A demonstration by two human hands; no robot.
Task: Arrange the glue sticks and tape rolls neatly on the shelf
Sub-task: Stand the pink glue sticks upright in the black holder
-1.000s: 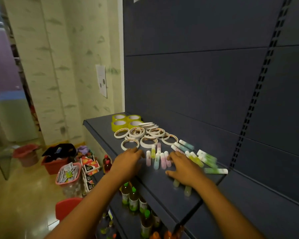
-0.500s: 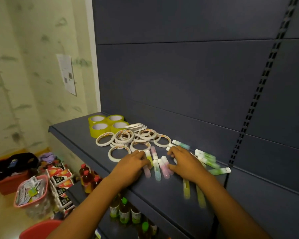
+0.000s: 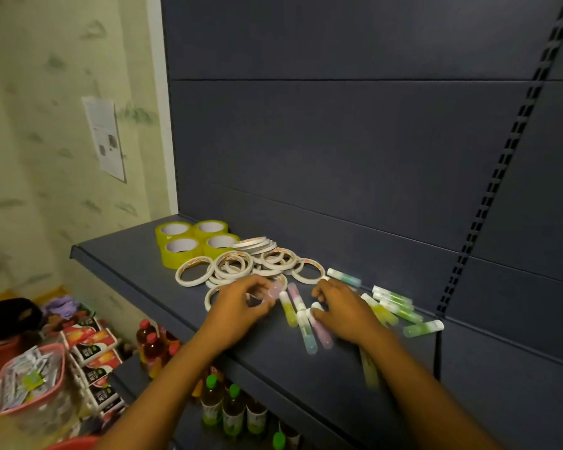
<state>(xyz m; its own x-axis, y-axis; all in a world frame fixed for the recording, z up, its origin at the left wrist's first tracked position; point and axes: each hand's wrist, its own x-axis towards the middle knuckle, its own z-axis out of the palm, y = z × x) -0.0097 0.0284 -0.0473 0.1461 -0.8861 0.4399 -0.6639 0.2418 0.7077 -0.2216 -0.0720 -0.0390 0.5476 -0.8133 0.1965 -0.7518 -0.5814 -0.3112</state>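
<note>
Dark blue shelf (image 3: 137, 274), yellow tape rolls (image 3: 194, 241) at the back left, thin white tape rings (image 3: 241, 266) heaped beside them, left hand (image 3: 238, 306) pinching a pink glue stick (image 3: 275, 290), right hand (image 3: 345, 308) curled over scattered pastel glue sticks (image 3: 306, 332).

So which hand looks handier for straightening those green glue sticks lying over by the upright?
Probably the right hand. It sits beside the green glue sticks, while the left hand is over by the white tape rings, apparently pinching a pink stick.

Dark shelf (image 3: 137, 271) with tape rolls (image 3: 194, 271), glue sticks (image 3: 307, 332)
</note>
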